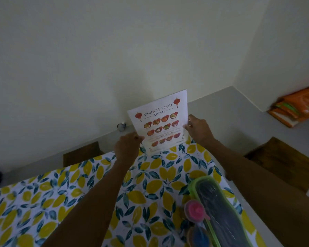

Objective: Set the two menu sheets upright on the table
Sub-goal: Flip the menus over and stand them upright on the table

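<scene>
A white menu sheet (161,122) headed "Chinese Food Menu", with rows of small dish pictures, stands upright at the far edge of the table (78,189), its lower edge down on the lemon-print cloth. My left hand (128,147) pinches its lower left edge. My right hand (198,129) grips its right edge at mid height. Only one menu sheet shows; whether a second one lies behind it I cannot tell.
A green-rimmed transparent container (219,209) lies at the table's right, with a pink lid (194,210) and a blue round object (200,237) beside it. Dark wooden seats (82,152) (282,163) stand beyond the table. Orange packets (296,107) lie against the right wall.
</scene>
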